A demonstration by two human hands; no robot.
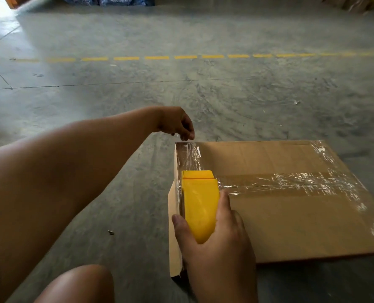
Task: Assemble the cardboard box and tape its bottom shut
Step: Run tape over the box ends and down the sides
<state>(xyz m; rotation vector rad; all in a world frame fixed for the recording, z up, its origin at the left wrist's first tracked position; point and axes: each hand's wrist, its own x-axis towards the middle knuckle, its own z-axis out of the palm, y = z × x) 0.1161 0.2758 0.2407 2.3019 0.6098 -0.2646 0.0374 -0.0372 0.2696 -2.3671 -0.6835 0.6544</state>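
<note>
**Last Edge Goes Under Tape on Warehouse Floor**

A brown corrugated cardboard box (280, 204) lies bottom-up on a grey concrete floor (116, 95), its centre seam already covered by a band of clear packing tape (290, 182), with a further strip along the right-hand edge. A person works the left edge. The right hand (216, 243) is wrapped around a yellow plastic tape dispenser (200, 204), thumb on its left flank and fingers curled over the right, holding it against the box's left rim. The left hand (177, 123) reaches to the far left corner, its fingertips (187, 135) pinched narrowly on the loose end of the film and pressing it down just at the corner. A wrinkled length of tape runs between the two hands.

The box looks light and hollow, so it would likely slide or flex if pushed hard from the side; its panels are stiff along the creases but give in the middle. Steadying it at a corner or folded edge seems the safest hold. The tape is thin, sticky and quick to crease, as the crumpled film at the corner suggests, and is probably best kept taut and handled only by its end. The dispenser is rigid and smooth, a full-palm grip suiting it. A loose side flap (173, 237) hangs off the near left side. A dashed yellow line (155, 57) crosses the floor beyond.
</note>
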